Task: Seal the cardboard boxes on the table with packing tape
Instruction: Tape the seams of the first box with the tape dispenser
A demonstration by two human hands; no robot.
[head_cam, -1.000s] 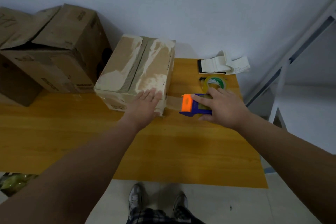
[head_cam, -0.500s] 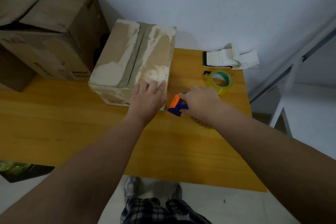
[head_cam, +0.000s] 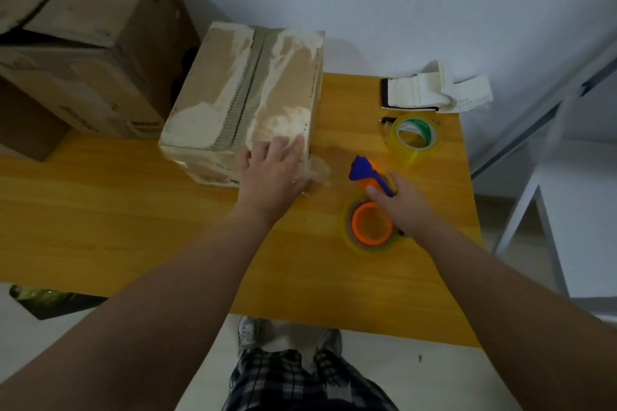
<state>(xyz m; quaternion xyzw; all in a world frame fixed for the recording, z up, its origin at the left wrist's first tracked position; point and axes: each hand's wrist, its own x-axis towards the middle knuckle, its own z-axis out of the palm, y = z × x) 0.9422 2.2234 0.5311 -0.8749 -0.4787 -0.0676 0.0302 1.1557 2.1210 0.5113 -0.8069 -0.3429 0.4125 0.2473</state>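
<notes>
Presently: box [head_cam: 240, 93], worn cardboard with pale torn patches and a ribbed strip along the centre seam, under the left hand [head_cam: 270, 177], whose flat fingers press its near corner. Tape dispenser [head_cam: 367, 172], blue and orange, gripped in the right hand [head_cam: 404, 203], low over the counter [head_cam: 133, 210]. Advice: smooth the loose tape end [head_cam: 320, 170] beside the left hand firmly down.

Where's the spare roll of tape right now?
Head view: the spare roll sits on the table's far right, between the white strap behind it and the dispenser in the right hand.
</notes>
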